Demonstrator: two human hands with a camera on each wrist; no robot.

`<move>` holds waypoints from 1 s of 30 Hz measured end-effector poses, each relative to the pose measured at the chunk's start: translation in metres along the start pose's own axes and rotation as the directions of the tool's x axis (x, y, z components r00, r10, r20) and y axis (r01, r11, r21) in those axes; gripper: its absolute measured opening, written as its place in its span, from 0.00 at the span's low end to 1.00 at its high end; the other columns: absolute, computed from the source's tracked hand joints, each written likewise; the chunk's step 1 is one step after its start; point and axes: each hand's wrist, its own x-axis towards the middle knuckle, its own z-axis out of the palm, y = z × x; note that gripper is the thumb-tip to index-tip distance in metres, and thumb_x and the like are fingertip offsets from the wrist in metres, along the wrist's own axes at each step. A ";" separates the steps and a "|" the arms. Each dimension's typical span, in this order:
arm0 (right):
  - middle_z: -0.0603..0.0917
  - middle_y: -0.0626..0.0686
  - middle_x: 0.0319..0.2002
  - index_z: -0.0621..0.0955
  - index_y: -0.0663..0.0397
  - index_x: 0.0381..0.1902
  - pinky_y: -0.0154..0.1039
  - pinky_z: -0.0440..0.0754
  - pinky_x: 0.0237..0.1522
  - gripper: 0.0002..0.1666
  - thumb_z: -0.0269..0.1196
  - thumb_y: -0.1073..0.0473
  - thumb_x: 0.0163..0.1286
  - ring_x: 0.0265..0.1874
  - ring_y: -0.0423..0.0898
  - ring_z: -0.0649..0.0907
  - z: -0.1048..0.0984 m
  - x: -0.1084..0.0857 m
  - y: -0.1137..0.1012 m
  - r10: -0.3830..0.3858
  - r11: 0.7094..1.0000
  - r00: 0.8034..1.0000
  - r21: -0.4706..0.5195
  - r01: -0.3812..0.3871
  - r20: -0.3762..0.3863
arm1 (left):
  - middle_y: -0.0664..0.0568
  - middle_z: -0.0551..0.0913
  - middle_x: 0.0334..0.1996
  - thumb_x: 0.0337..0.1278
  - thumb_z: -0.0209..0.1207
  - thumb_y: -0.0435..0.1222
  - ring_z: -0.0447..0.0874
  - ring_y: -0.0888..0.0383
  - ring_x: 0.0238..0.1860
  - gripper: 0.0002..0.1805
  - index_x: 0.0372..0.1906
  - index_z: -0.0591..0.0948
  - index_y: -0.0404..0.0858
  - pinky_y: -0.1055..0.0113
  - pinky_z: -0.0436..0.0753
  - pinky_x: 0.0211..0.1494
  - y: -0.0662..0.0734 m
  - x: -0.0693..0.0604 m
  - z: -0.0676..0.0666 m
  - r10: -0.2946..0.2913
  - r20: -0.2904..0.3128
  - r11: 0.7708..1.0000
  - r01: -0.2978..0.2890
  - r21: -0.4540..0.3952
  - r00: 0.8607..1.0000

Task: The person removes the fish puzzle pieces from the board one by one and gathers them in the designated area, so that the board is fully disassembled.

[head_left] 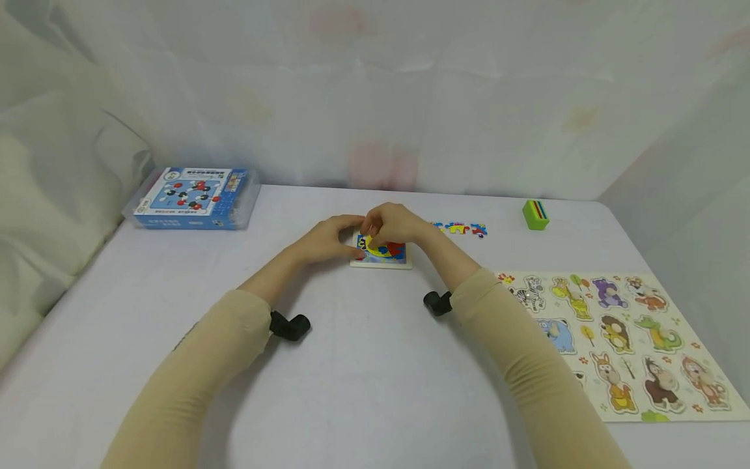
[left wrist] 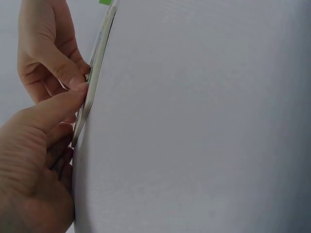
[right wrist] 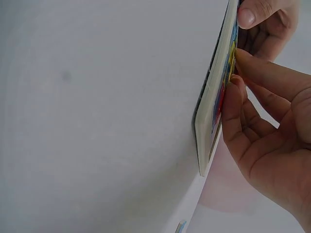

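A small jigsaw puzzle board (head_left: 381,265) with a pale frame and a blue, yellow and red picture lies flat on the white table. My left hand (head_left: 324,242) holds it by the left side, with the thumb at the near left corner. Over the picture is my right hand (head_left: 394,223), its thumb and fingertips pinching a yellow puzzle piece (head_left: 375,245) against the board. The fingers hide much of that piece, so whether it lies flush cannot be told. In the right wrist view, these fingertips (right wrist: 237,80) touch the board's face.
Several loose puzzle pieces (head_left: 458,228) lie just right of the board. A boxed molecule model set (head_left: 190,195) stands at the back left, a green block with coloured stripes (head_left: 535,215) at the back right. A large animal puzzle board (head_left: 635,355) covers the right side.
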 end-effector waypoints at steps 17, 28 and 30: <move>0.75 0.47 0.33 0.82 0.51 0.48 0.34 0.73 0.44 0.16 0.69 0.60 0.61 0.37 0.43 0.74 0.004 0.000 0.005 0.018 0.999 1.000 0.044 -0.019 0.023 | 0.49 0.66 0.75 0.51 0.71 0.46 0.56 0.49 0.79 0.42 0.72 0.68 0.43 0.47 0.55 0.81 0.001 0.000 0.000 0.002 0.008 1.000 -0.002 0.000 1.000; 0.74 0.47 0.34 0.81 0.50 0.48 0.35 0.73 0.44 0.15 0.68 0.61 0.62 0.38 0.44 0.74 0.004 -0.002 0.003 0.036 0.997 0.999 0.071 -0.037 0.026 | 0.48 0.68 0.74 0.51 0.71 0.45 0.58 0.49 0.78 0.42 0.72 0.69 0.43 0.47 0.56 0.81 0.000 0.000 0.000 0.024 0.003 1.000 -0.024 -0.001 1.000; 0.74 0.48 0.35 0.81 0.50 0.48 0.35 0.73 0.43 0.15 0.68 0.61 0.62 0.38 0.45 0.74 0.005 -0.001 0.003 0.035 0.997 0.999 0.066 -0.037 0.025 | 0.48 0.68 0.74 0.51 0.71 0.45 0.58 0.49 0.78 0.42 0.72 0.69 0.43 0.47 0.56 0.81 -0.001 0.000 0.000 0.025 0.002 1.000 -0.025 -0.004 1.000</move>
